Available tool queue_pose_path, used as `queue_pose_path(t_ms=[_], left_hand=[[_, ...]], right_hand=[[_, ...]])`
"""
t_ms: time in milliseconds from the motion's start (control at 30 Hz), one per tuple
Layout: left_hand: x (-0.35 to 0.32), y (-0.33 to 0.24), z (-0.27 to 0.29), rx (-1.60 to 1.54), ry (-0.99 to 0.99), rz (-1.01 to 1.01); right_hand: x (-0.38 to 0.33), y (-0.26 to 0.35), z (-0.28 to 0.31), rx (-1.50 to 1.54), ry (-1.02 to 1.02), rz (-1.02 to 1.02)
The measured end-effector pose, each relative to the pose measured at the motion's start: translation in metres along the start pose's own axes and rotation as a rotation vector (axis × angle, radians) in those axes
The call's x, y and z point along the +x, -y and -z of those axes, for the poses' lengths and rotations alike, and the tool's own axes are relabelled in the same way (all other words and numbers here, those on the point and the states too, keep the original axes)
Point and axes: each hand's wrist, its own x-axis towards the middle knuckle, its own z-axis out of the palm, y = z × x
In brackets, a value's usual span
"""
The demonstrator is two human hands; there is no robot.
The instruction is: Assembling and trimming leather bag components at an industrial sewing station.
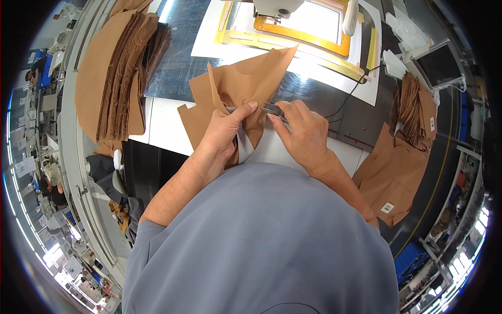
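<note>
A tan fabric piece (251,73) with a grey layer (244,146) is bunched up before me over the white table edge. My left hand (228,125) is closed on it, thumb pressed on top near the gathered spot. In my right hand (303,128) is a small pair of metal thread snips (272,109), gripped between thumb and fingers. The blades point left at the cloth, close beside my left thumb. Whether they touch a thread is too small to tell.
Stacked tan fabric pieces (115,78) stand at the left. More tan pieces (395,175) hang at the right, below a screen (440,64). Ahead, a sewing machine head (277,7) stands over an orange frame (308,39). A thin cable (342,107) lies right of my hand.
</note>
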Motion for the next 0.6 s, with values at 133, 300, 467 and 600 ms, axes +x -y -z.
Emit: queue_pose_path(t_ms=[133,300,467,600], left_hand=[[-0.0009,-0.0006,0.0,-0.002,-0.01,-0.007],[-0.0011,-0.0009,0.0001,-0.022,-0.008,0.011],[-0.0016,0.0024,0.0009,-0.026,0.008,-0.005],[-0.0005,0.0044,0.0009,-0.022,0.009,0.004]], right_hand=[[-0.0001,-0.001,-0.0017,0.007,0.0,-0.006],[-0.0008,-0.0041,-0.0047,-0.004,-0.016,0.025],[-0.001,-0.0018,-0.0064,-0.009,-0.011,0.02],[-0.0028,-0.0012,-0.0062,0.01,0.006,-0.004]])
